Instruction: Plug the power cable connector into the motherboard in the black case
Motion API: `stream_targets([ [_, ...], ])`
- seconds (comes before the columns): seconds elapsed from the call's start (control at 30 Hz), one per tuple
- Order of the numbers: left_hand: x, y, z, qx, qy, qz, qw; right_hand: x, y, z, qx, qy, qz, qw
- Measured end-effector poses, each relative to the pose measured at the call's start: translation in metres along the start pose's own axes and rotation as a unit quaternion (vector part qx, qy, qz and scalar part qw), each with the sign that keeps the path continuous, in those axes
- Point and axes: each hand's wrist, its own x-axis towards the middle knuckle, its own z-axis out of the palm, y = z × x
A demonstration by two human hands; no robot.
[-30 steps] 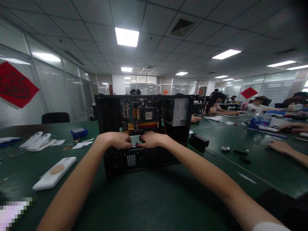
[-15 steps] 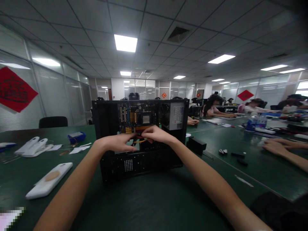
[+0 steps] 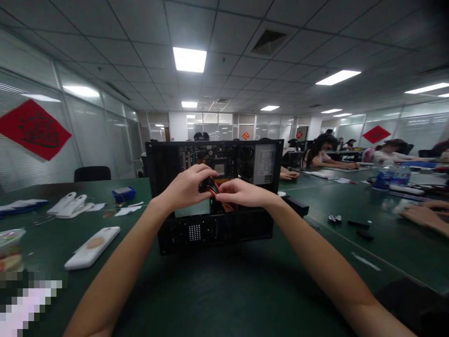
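Observation:
An open black computer case point(image 3: 242, 229) stands on the green table in front of me. Inside it are a motherboard point(image 3: 203, 154), a fan point(image 3: 246, 159) and a silver power supply point(image 3: 264, 161). A bundle of coloured power cables point(image 3: 213, 186) runs between my hands at the middle of the case. My left hand point(image 3: 187, 187) is closed round the bundle's dark end, its fingertips partly hidden. My right hand point(image 3: 243, 193) pinches the same cables just to the right. Both hands cover the lower part of the motherboard.
Left of the case lie a white phone-like object point(image 3: 93, 248), a blue box point(image 3: 123, 194) and white moulded pieces point(image 3: 72, 205). To the right are a black box point(image 3: 296, 205), small black parts point(image 3: 365, 234) and another person's hands point(image 3: 424, 213). Several people sit farther back.
My left hand has gone from outstretched fingers to closing on the cables, and has risen a little. The cable bundle is lifted into plain view between both hands. The camera view has shifted leftward.

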Motion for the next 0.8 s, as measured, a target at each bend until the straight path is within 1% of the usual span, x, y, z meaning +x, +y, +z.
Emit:
stream_targets([
  [0.17, 0.000, 0.004, 0.003, 0.024, 0.033, 0.044, 0.998, -0.007, -0.010, 0.001, 0.013, 0.023, -0.008, 1.000],
  [0.3, 0.003, 0.012, 0.008, 0.028, 0.049, 0.089, 0.994, -0.016, -0.018, -0.001, -0.037, 0.060, -0.043, 0.997],
  [0.37, 0.005, 0.015, 0.008, 0.020, 0.038, 0.100, 0.994, -0.018, -0.019, 0.001, -0.053, 0.065, -0.045, 0.995],
  [0.47, 0.005, 0.017, 0.008, -0.013, 0.008, 0.102, 0.995, -0.015, -0.018, 0.005, -0.069, 0.062, -0.044, 0.995],
  [0.57, 0.004, 0.015, 0.007, -0.048, -0.024, 0.086, 0.995, -0.010, -0.014, 0.007, -0.081, 0.073, -0.049, 0.993],
  [0.63, 0.004, 0.012, 0.006, -0.056, -0.035, 0.068, 0.995, -0.007, -0.012, 0.008, -0.075, 0.084, -0.048, 0.992],
  [0.7, 0.003, 0.011, 0.005, -0.051, -0.041, 0.056, 0.996, -0.004, -0.011, 0.011, -0.067, 0.088, -0.036, 0.993],
  [0.8, 0.003, 0.011, 0.004, -0.031, -0.058, 0.050, 0.997, 0.001, -0.009, 0.021, -0.067, 0.091, 0.001, 0.994],
])
